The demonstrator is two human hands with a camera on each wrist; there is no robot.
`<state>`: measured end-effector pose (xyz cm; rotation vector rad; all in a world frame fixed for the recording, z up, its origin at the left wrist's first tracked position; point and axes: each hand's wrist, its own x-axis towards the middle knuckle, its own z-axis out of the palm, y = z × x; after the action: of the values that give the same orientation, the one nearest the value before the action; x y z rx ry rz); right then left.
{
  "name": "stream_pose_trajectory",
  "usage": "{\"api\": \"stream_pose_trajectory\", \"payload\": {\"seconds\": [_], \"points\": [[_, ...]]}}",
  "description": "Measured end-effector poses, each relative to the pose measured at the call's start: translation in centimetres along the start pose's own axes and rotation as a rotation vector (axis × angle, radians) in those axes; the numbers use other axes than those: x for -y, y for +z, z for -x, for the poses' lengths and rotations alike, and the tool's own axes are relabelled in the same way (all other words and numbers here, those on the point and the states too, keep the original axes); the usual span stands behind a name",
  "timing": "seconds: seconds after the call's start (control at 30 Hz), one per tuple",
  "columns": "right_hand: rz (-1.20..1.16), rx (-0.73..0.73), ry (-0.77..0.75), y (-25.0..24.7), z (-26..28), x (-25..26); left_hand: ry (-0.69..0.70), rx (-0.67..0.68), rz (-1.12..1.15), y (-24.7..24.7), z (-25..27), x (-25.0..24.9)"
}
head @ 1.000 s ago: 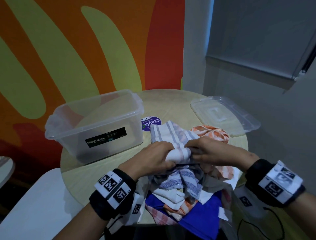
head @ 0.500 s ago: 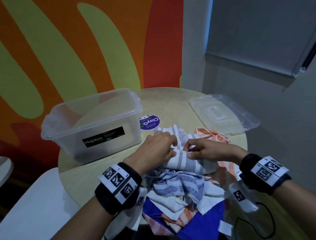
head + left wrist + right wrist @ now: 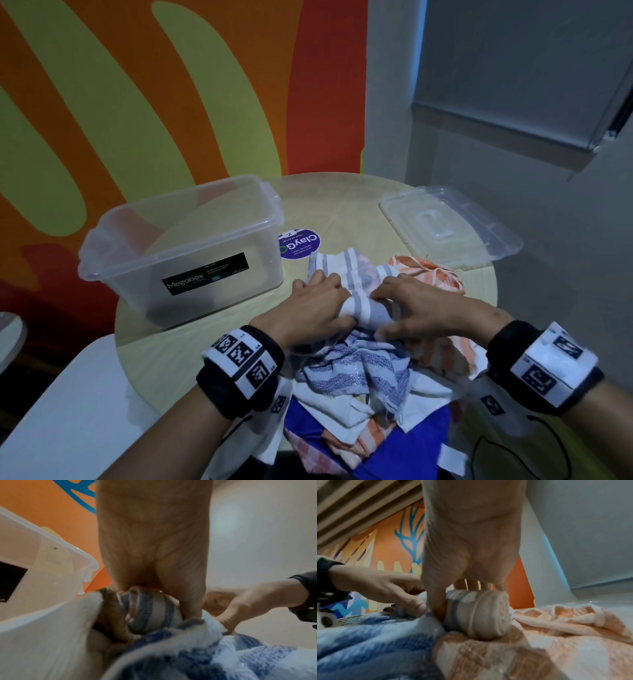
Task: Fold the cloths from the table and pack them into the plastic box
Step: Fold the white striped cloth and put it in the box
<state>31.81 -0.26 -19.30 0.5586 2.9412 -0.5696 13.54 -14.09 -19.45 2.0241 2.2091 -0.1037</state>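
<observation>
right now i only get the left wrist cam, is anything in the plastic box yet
Observer: No, the head view shows the plastic box empty.
Operator: wheres its lid
Observer: The lid lies flat at the far right of the table, apart from the box.
Operator: is the roll tight at the other end
Observer: The right wrist view shows a neat spiral at that end of the striped cloth, and the right hand grips it there.
</observation>
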Motion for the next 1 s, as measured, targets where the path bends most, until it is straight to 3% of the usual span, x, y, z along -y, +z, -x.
{"api": "stream_pose_trajectory", "payload": {"seconds": [0.17,0.27,0.33,0.43,0.5,0.6,0.7,1.0], "points": [[0.044,-0.253,-0.126,-0.7,0.6,0.6,0.039,-0.143,-0.065,-2.1,1.2,-0.5],[0.080,-0.304,-0.169,-2.4,2.4,1.5,0.055,-0.267,-0.001,-3.5,3.3,-1.0],[0.094,-0.289,-0.199,-2.4,3.6,2.1,0.044,-0.261,-0.006,-3.7,4.9,-1.5],[0.068,-0.164,-0.193,-0.1,4.5,2.6,0.005,-0.109,-0.061,-2.6,6.5,-2.4],[0.072,-0.051,-0.138,2.0,4.5,2.9,-0.010,-0.011,-0.045,-1.5,6.6,-2.8],[0.176,0.044,-0.025,4.2,4.0,3.4,-0.007,-0.020,-0.086,0.1,5.9,-3.4],[0.270,0.005,-0.018,5.4,3.0,3.8,-0.019,-0.068,-0.142,1.7,4.8,-3.8],[0.247,-0.137,0.065,3.7,-3.9,0.6,-0.144,-0.211,-0.160,2.2,-1.3,-0.7]]}}
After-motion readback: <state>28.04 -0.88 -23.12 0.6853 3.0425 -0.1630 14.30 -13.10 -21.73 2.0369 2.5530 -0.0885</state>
